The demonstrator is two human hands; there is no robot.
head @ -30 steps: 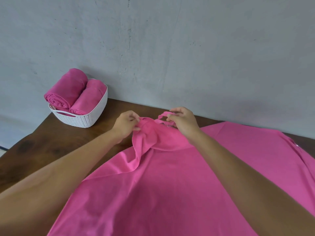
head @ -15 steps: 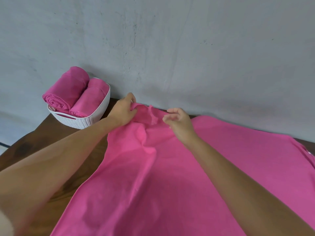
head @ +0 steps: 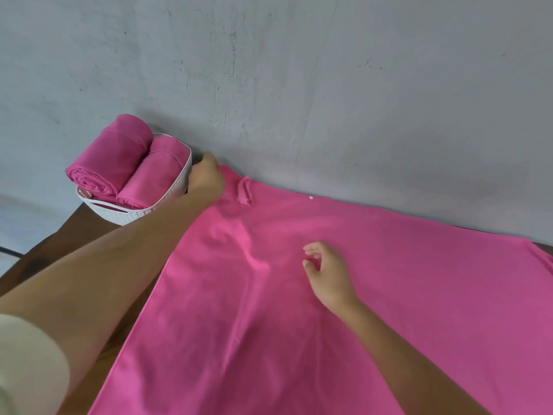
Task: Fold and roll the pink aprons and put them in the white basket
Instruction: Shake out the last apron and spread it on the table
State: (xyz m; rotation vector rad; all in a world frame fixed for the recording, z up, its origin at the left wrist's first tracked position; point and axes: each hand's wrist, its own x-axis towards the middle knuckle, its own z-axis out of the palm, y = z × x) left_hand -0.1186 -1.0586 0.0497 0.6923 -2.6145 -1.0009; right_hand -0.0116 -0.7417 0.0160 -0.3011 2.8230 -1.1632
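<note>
The left hand (head: 206,181) is out at the far-left corner of the pink apron (head: 299,310), fingers curled onto the cloth, right beside the white basket (head: 131,215). The right hand (head: 327,272) is over mid-apron, fingers loosely curled, holding nothing. 2 rolled aprons (head: 119,163) lie in the basket, and the spread apron covers the worktop (head: 51,250).

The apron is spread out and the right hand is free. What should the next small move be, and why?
Probably lower the right hand and smooth the apron flat. The left hand seems to hold the far corner beside the white basket, a raised crease runs down the middle, and the right hand hovers loosely curled, holding nothing.
</note>
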